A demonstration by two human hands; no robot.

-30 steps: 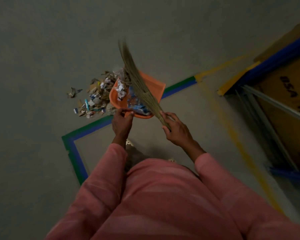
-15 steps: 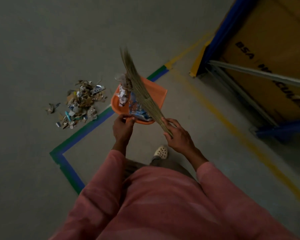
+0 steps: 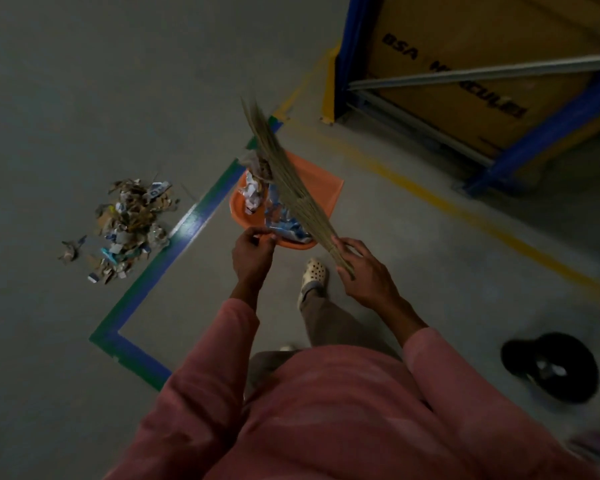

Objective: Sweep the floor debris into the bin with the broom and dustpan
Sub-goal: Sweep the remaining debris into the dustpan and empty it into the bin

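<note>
Left hand [image 3: 252, 252] grips the loaded orange dustpan [image 3: 312, 183]; right hand [image 3: 366, 271] holds the broom [image 3: 288, 181] across it.

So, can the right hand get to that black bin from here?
Probably yes: the black bin sits on the person's right with only bare floor between, though the right hand grips the broom.

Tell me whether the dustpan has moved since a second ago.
Yes. The dustpan was right against the debris pile; now it is held clear to the pile's right, past the tape line.
</note>
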